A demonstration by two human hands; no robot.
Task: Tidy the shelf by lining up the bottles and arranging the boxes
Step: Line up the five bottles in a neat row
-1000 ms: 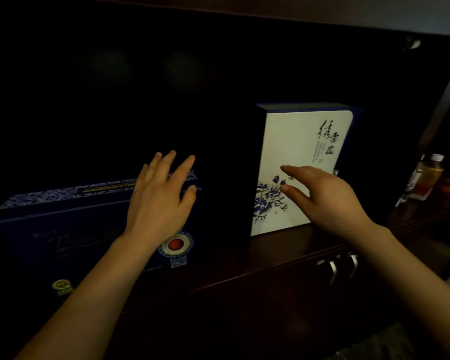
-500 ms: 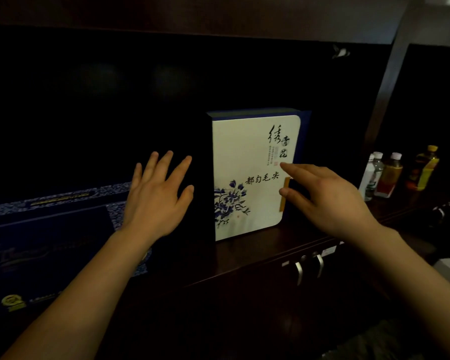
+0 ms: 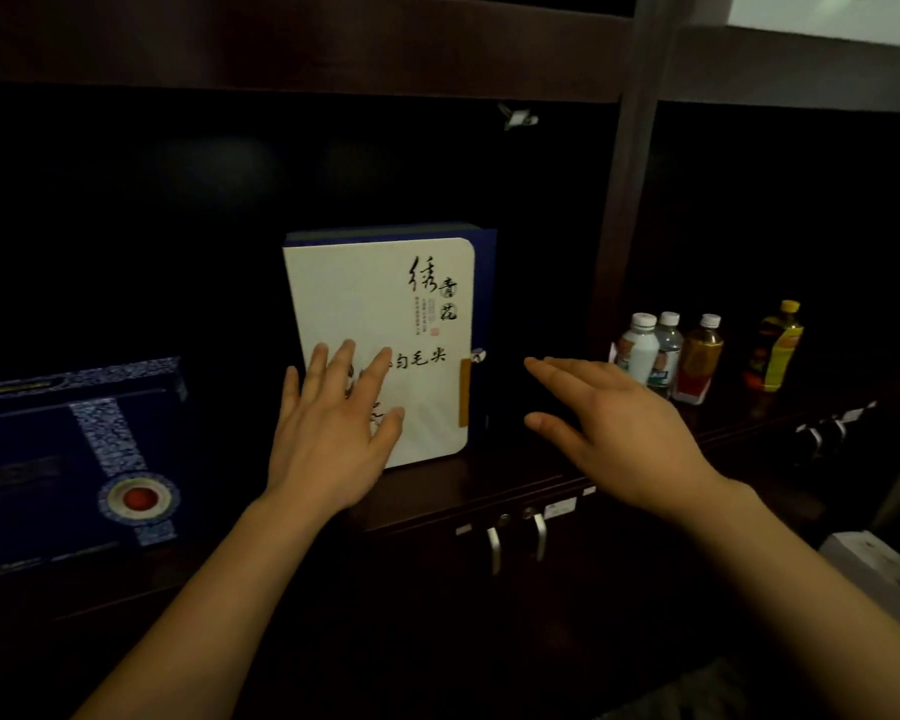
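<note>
Where the dark wooden shelf (image 3: 494,485) runs off to the left, a dark blue box (image 3: 74,459) with a patterned band and a red round seal stands on it. Next comes a white box (image 3: 385,304) with black calligraphy, upright near the shelf's middle. The person's left hand (image 3: 333,439) lies in front of its lower left part with fingers spread and grasping nothing; whether the palm touches the box cannot be told. The right hand (image 3: 624,423) hovers just beside the box's right edge, apart from it, fingers extended and empty. Beyond a wooden post, four bottles (image 3: 668,350) stand in the right compartment, three clustered and a yellow-capped one (image 3: 778,345) apart.
</note>
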